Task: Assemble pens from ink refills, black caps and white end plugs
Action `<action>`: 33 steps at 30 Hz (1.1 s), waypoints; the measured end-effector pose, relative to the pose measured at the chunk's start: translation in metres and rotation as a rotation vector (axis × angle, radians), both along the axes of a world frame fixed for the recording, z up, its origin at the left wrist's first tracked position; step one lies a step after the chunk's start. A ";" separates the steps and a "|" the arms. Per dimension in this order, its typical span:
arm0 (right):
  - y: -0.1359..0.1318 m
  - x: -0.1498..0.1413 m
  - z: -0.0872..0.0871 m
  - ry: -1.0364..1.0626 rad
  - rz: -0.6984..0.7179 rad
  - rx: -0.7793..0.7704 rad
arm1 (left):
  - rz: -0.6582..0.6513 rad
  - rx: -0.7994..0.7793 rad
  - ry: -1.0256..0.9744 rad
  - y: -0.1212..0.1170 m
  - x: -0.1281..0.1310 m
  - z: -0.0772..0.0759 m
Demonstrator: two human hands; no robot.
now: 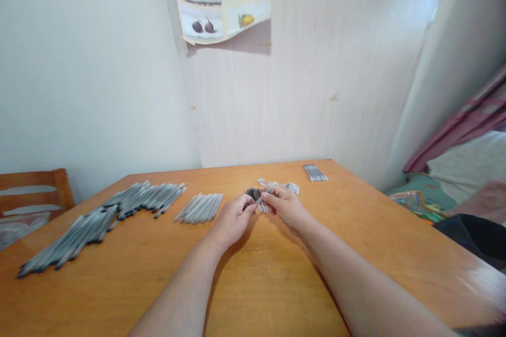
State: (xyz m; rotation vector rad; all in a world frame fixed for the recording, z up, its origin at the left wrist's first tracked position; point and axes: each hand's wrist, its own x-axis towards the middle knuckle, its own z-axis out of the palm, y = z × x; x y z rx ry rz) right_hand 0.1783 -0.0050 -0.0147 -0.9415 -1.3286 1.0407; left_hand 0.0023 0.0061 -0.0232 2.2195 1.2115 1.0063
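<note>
My left hand (235, 214) and my right hand (288, 206) meet over the middle of the table, both closed. Between their fingertips is a thin pale pen (260, 200), pinched from both sides; its ends are partly hidden by the fingers. Just behind the hands lies a bunch of slim dark-tipped pieces (253, 192), partly covered. Small white and clear pieces (291, 187) are scattered beyond my right hand. Left of my left hand, a row of translucent pen barrels (200, 208) lies side by side.
Many pens with dark ends (75, 236) spread in a heap along the left of the wooden table (253, 284). A neat row of pens (315, 172) lies near the back right corner. A chair (35, 189) stands at left, a black container (472, 237) at right.
</note>
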 end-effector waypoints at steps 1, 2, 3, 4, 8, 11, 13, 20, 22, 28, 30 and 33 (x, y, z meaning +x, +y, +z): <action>0.001 0.000 -0.001 0.013 0.004 -0.010 | -0.013 -0.007 -0.005 0.000 0.000 -0.001; 0.002 0.000 -0.002 0.024 0.010 -0.018 | -0.021 -0.011 -0.008 0.001 0.000 -0.001; 0.003 0.001 -0.003 0.039 0.017 -0.024 | -0.024 -0.014 -0.010 0.001 -0.001 -0.001; 0.003 0.002 -0.003 0.059 0.022 -0.027 | -0.023 -0.018 -0.010 0.001 -0.001 -0.001; 0.007 0.009 -0.002 0.152 -0.012 -0.050 | -0.006 -0.035 -0.006 0.001 -0.001 0.001; 0.009 0.014 -0.002 0.197 -0.035 -0.085 | -0.013 -0.026 -0.039 0.002 -0.001 0.001; 0.011 0.015 -0.002 0.227 -0.044 -0.105 | -0.011 -0.029 -0.090 0.004 -0.001 0.000; 0.012 0.016 -0.003 0.344 -0.010 -0.184 | 0.044 -0.230 -0.515 0.007 -0.003 0.006; 0.010 0.016 -0.003 0.321 0.060 -0.206 | 0.026 -0.295 -0.685 0.006 -0.004 0.010; 0.006 0.013 -0.007 0.198 0.233 -0.255 | -0.062 -0.419 -1.016 0.006 -0.006 0.015; 0.005 0.011 -0.009 0.177 0.247 -0.260 | -0.080 -0.435 -1.031 0.007 -0.006 0.013; 0.005 0.009 -0.011 0.156 0.245 -0.278 | -0.071 -0.429 -1.002 0.007 -0.005 0.011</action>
